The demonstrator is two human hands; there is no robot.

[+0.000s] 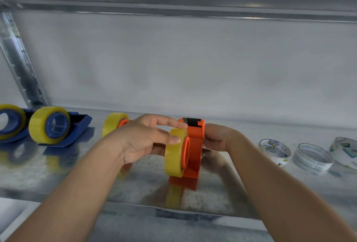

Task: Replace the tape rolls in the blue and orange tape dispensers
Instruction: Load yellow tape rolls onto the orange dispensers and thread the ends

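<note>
An orange tape dispenser (194,156) stands upright on the metal shelf (135,187) with a yellow tape roll (173,155) on its orange hub. My left hand (141,139) holds that roll, fingers over its top edge. My right hand (218,137) grips the dispenser's right side near the black cutter. Behind my left hand a second orange dispenser with a yellow roll (114,122) is partly hidden. Two blue dispensers, one (77,128) and one (11,131) at the far left, each carry a yellow roll.
Three nearly used-up clear tape rolls lie flat on the shelf at the right: one (275,152), one (313,157) and one (344,151). A grey back wall and a slanted metal brace (21,64) close the shelf behind and at the left.
</note>
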